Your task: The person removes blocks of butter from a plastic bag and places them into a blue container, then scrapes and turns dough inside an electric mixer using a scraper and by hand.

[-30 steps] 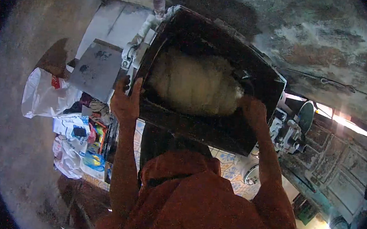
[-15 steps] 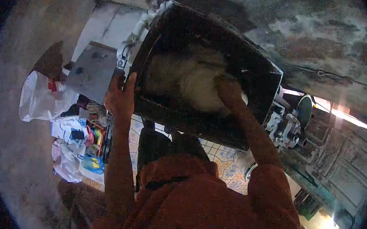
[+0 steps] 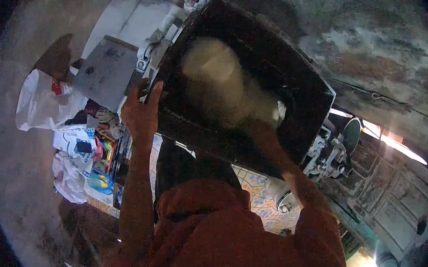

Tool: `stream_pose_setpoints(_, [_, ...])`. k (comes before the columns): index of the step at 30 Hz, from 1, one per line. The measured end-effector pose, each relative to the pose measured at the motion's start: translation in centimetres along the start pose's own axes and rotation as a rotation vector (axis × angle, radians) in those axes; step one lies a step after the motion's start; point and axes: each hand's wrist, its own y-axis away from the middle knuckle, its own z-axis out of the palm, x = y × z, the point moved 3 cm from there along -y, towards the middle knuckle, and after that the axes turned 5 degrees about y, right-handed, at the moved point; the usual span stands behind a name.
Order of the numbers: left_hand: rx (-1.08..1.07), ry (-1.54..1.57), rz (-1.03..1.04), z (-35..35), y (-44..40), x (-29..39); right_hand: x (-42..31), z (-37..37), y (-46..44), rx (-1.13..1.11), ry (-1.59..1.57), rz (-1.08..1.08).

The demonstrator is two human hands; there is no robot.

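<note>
"How far along?"
"Partway, I judge: the pale mass (image 3: pixel 219 78) lies uneven inside the dark bin (image 3: pixel 198 138); what's left, I can't tell."
"And the grip?"
"My left hand (image 3: pixel 140 116) is open at the bin's edge; my right hand (image 3: pixel 261 133), beside the mass, is too blurred to tell."

Left: white plastic bag (image 3: pixel 48 104) beside grey board (image 3: pixel 106 72) | Near left: blue-and-white printed bag (image 3: pixel 76 144) | Right: weathered panelled door (image 3: pixel 394 197) | Far right: cord (image 3: pixel 387 99) along stained wall (image 3: pixel 384 52)
</note>
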Motion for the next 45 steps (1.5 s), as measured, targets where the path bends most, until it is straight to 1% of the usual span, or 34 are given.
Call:
stream_pose_setpoints(2, [-0.004, 0.037, -0.02, 0.2, 0.1, -0.4, 0.2, 0.5, -2.4, -0.038, -0.029, 0.002])
stream_pose_setpoints(4, [0.037, -0.082, 0.034, 0.0, -0.2, -0.5, 2.1, 0.2, -5.8, -0.061, -0.061, -0.012])
stream_pose_setpoints(5, [0.054, -0.021, 0.053, 0.4, -0.3, -1.2, 3.0, -0.3, -6.1, -0.174, -0.107, 0.07])
stream_pose_setpoints(6, [0.023, -0.022, 0.062, 0.4, 0.2, -1.2, 3.6, -1.4, -5.4, -0.293, -0.145, 0.173])
stream_pose_setpoints(7, [0.005, -0.001, 0.046, 0.5, 0.1, -0.8, 4.2, -3.0, -5.9, -0.287, -0.132, 0.193])
stream_pose_setpoints(8, [-0.001, 0.019, 0.024, 0.2, -0.2, -0.6, 5.2, -4.0, -6.8, -0.488, -0.034, 0.341])
stream_pose_setpoints(9, [0.032, -0.028, 0.066, 0.4, -0.3, -1.2, 6.0, -5.3, -7.9, -0.683, 0.062, 0.478])
stream_pose_setpoints(10, [0.046, -0.029, 0.066, 0.1, -0.4, -1.0, 5.9, -7.9, -8.7, -0.672, 0.065, 0.468])
stream_pose_setpoints(12, [0.059, -0.064, 0.079, 0.1, -0.1, -0.5, 5.5, -13.7, -7.7, -0.267, -0.105, 0.605])
stream_pose_setpoints(13, [0.052, -0.061, 0.081, 0.2, 0.0, -0.7, 5.4, -14.0, -6.6, -0.27, -0.102, 0.611])
stream_pose_setpoints(15, [0.025, 0.037, 0.065, 0.4, -0.1, -0.9, 5.8, -13.6, -3.8, -0.358, -0.153, 0.721])
stream_pose_setpoints(16, [0.027, 0.041, 0.063, 0.2, -0.1, -0.6, 5.6, -12.5, -2.1, -0.358, -0.148, 0.719])
stream_pose_setpoints(18, [0.014, 0.04, 0.007, -0.3, 0.1, 0.2, 4.7, -10.6, 0.1, -0.183, -0.256, 0.653])
stream_pose_setpoints(22, [0.021, 0.025, 0.012, 0.1, 0.0, -0.6, 2.5, -9.7, -1.2, -0.223, -0.304, 0.612])
stream_pose_setpoints(24, [0.014, 0.082, 0.042, 0.2, -0.1, -0.7, 1.0, -7.9, -2.2, -0.379, -0.342, 0.458])
stream_pose_setpoints(25, [0.014, 0.082, 0.038, 0.2, 0.0, -0.6, 0.4, -6.3, -2.3, -0.383, -0.342, 0.456])
stream_pose_setpoints(27, [-0.019, 0.097, -0.006, 0.0, -0.1, -0.3, -1.7, -3.1, -3.4, -0.401, -0.149, 0.092])
stream_pose_setpoints(28, [-0.013, 0.098, -0.01, 0.0, -0.3, -0.2, -2.1, -2.1, -4.4, -0.401, -0.146, 0.085])
stream_pose_setpoints(30, [-0.015, 0.032, -0.032, -0.1, -0.2, -0.3, -2.5, -1.2, -7.8, -0.233, -0.048, -0.041])
stream_pose_setpoints(31, [-0.006, 0.027, -0.041, 0.0, -0.4, -0.7, -1.9, -0.9, -9.2, -0.232, -0.053, -0.053])
stream_pose_setpoints(33, [0.045, -0.018, 0.064, 0.2, -0.3, -0.9, -0.9, -2.1, -10.8, -0.229, -0.117, -0.02])
stream_pose_setpoints(34, [0.044, -0.002, 0.086, 0.4, -0.3, -0.7, 0.3, -2.2, -11.7, -0.218, -0.098, -0.005])
stream_pose_setpoints(36, [-0.049, -0.108, -0.003, 0.2, -0.6, -0.9, 2.4, -1.9, -14.1, -0.498, -0.114, 0.124])
stream_pose_setpoints(37, [-0.044, -0.058, -0.017, 0.0, -0.4, -0.5, 3.4, -2.7, -14.7, -0.48, -0.103, 0.124])
stream_pose_setpoints(39, [-0.009, -0.056, 0.036, -0.1, -0.3, -0.5, 5.5, -4.9, -15.0, -0.31, -0.09, 0.066])
stream_pose_setpoints(40, [0.008, -0.063, 0.078, 0.0, -0.3, -0.6, 5.9, -5.6, -15.2, -0.308, -0.086, 0.053])
stream_pose_setpoints(42, [0.043, -0.01, 0.076, -0.2, -0.1, -0.1, 6.0, -8.4, -16.0, -0.401, -0.094, 0.083])
stream_pose_setpoints(43, [0.025, 0.008, 0.054, -0.3, -0.2, 0.1, 7.3, -6.4, -14.6, -0.288, -0.172, 0.036])
stream_pose_setpoints(44, [0.004, 0.025, 0.029, -0.3, -0.2, 0.1, 6.9, -6.9, -14.7, -0.298, -0.184, 0.025])
stream_pose_setpoints(45, [0.0, 0.015, 0.01, -0.4, -0.1, 0.0, 6.5, -8.0, -14.2, -0.409, -0.158, 0.211])
